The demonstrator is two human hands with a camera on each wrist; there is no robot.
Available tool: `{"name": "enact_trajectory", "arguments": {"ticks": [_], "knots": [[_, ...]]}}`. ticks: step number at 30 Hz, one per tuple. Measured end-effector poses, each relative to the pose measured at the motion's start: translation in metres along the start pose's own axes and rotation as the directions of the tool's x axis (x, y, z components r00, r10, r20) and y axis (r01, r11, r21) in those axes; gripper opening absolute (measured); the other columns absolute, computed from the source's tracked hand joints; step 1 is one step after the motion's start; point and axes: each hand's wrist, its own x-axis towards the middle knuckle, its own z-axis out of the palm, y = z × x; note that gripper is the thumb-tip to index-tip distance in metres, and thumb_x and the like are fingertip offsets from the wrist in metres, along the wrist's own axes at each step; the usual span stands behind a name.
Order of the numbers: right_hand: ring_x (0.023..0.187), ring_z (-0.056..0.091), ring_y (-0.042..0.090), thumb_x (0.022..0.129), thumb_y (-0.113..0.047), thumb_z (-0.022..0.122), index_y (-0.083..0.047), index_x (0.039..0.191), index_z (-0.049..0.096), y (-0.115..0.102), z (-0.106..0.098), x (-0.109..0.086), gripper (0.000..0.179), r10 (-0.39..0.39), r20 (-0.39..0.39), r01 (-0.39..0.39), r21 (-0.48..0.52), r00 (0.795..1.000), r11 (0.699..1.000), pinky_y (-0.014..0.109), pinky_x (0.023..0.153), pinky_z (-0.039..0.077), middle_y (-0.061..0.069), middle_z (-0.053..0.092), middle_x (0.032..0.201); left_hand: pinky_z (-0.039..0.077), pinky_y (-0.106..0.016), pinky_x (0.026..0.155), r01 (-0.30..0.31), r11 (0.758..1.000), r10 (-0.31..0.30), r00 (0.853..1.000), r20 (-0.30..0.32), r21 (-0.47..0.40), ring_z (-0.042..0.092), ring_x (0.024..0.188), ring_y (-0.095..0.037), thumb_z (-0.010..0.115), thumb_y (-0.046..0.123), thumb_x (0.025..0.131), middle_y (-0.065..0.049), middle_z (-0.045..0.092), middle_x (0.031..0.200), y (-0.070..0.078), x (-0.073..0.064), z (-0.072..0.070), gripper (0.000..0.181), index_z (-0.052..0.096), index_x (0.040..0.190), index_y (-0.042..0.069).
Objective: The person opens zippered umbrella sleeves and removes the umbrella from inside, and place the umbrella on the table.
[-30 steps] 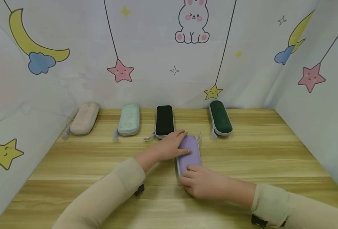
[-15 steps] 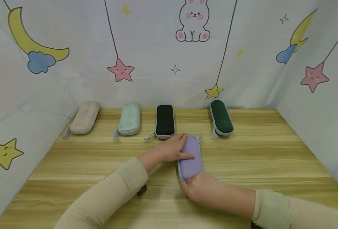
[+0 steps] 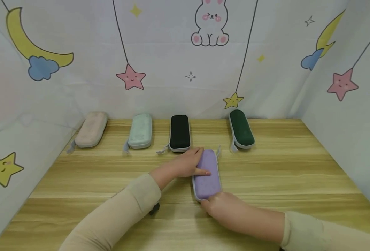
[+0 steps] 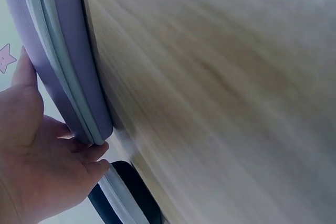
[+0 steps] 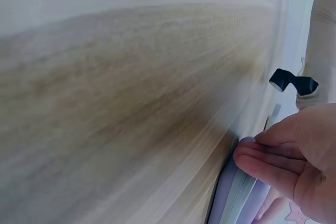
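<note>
A purple zippered hard case point(image 3: 207, 177) lies on the wooden table in the head view, its zip band showing along the left side. My left hand point(image 3: 186, 163) grips its far left part, thumb across the lid and fingers round the far end. In the left wrist view those fingers point(image 4: 86, 153) curl under the case's end. At the near end my right hand point(image 3: 224, 211) has its fingers curled at the corner. The right wrist view shows thumb and fingers point(image 5: 268, 163) pinching that end over the zip band; whether a zipper pull is between them is hidden.
Along the back of the table point(image 3: 282, 167) stand a pale pink case point(image 3: 92, 129), a mint case point(image 3: 140, 130), a black case point(image 3: 180, 132) and a dark green case point(image 3: 241, 129). A printed cloth point(image 3: 166, 45) hangs behind. The black case lies close to my left hand.
My right hand has slid off the lid and down to the case's near end. The left thumb sits slightly lower on the lid. The case itself has hardly moved.
</note>
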Motion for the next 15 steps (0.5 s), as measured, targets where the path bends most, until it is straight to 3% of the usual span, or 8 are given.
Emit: {"name": "enact_trajectory", "arguments": {"ticks": [12,15], "knots": [[0.054,0.057,0.009,0.076,0.002,0.072,-0.009,0.081,0.054,0.020,0.001,-0.025,0.021,0.109,0.059,-0.117,0.147,0.992,0.982,0.025,0.046,0.044,-0.002,0.055,0.061,0.022,-0.038,0.114,-0.002,1.000,0.002,1.000,-0.013,-0.002,0.025,0.143,-0.031,0.060,0.061,0.088,-0.020,0.027,0.155,0.001,0.001,-0.001,0.100,0.018,0.153,-0.003],[0.054,0.058,0.011,0.075,0.003,0.072,-0.010,0.080,0.054,0.026,0.002,-0.030,0.023,0.131,0.043,-0.136,0.158,0.990,0.978,0.026,0.046,0.045,-0.003,0.055,0.060,0.023,-0.038,0.114,-0.001,1.000,0.001,1.000,-0.016,0.002,0.026,0.142,-0.031,0.060,0.061,0.088,-0.020,0.028,0.154,0.002,0.001,0.000,0.100,0.019,0.153,-0.003]]}}
